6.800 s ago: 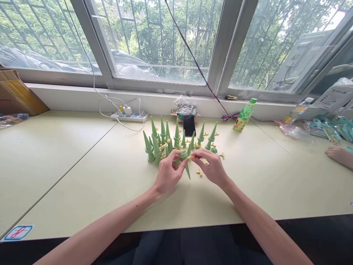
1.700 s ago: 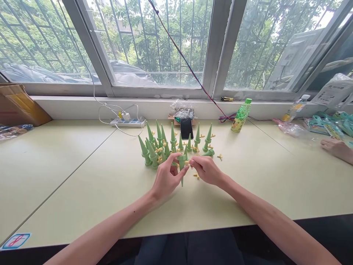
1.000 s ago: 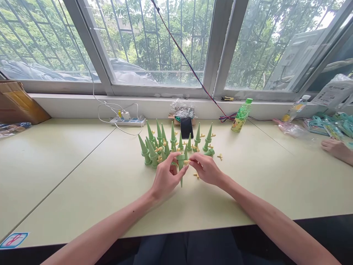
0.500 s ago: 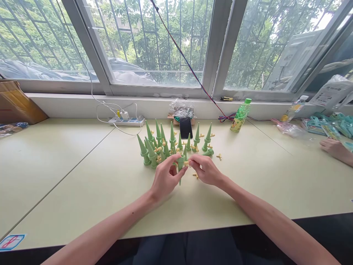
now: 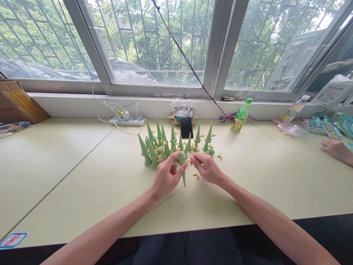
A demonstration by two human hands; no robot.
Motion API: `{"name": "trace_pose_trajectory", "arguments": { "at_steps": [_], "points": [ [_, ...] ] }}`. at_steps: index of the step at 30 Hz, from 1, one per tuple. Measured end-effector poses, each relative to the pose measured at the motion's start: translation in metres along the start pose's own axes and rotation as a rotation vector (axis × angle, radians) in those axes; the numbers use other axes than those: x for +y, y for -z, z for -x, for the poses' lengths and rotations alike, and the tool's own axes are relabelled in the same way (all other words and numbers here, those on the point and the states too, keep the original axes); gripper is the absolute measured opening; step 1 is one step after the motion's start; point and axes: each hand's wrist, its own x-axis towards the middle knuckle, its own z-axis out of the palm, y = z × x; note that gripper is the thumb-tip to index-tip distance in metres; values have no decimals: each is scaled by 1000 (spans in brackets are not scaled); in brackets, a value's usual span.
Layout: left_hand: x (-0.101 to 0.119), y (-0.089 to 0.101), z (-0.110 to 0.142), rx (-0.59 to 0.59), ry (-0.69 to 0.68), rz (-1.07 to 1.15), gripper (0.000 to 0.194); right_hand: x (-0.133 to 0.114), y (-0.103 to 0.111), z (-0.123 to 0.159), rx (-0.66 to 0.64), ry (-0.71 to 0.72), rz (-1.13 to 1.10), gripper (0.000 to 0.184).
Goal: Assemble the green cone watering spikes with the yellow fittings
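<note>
Head: left grip (image 5: 168, 176) holds green spike (image 5: 182, 160) (small box (image 5: 171, 116) holds plastic (image 5: 182, 106)).

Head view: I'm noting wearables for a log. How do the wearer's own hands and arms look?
The left hand and right hand are ungloved, with no ring, watch or band visible. The left forearm and right forearm are bare to the picture's edge, no sleeves showing. One small dark mark sits on the left forearm, toward the wrist.
</note>
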Motion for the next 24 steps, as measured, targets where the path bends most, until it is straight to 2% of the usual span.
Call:
{"name": "trace_pose_trajectory", "arguments": {
  "at_steps": [4,8,15,18,21,24],
  "points": [
    [1,2,0,-45,-23,75,34,4,2,-1,28,-35,-18,36],
    [2,1,1,-90,-88,54,32,6,4,-1,36,-48,-9,38],
    [-4,-3,1,-91,-41,38,17,5,7,-2,19,29,80,42],
    [-7,-5,0,-115,-52,20,15,14,13,-4,88,5,152,44],
    [-10,-5,0,-162,-50,-83,17,26,24,-8,223,-35,230,44],
    [-13,-5,0,-197,-21,-167,17,36,35,-10,291,-67,283,42]
  ]
}}
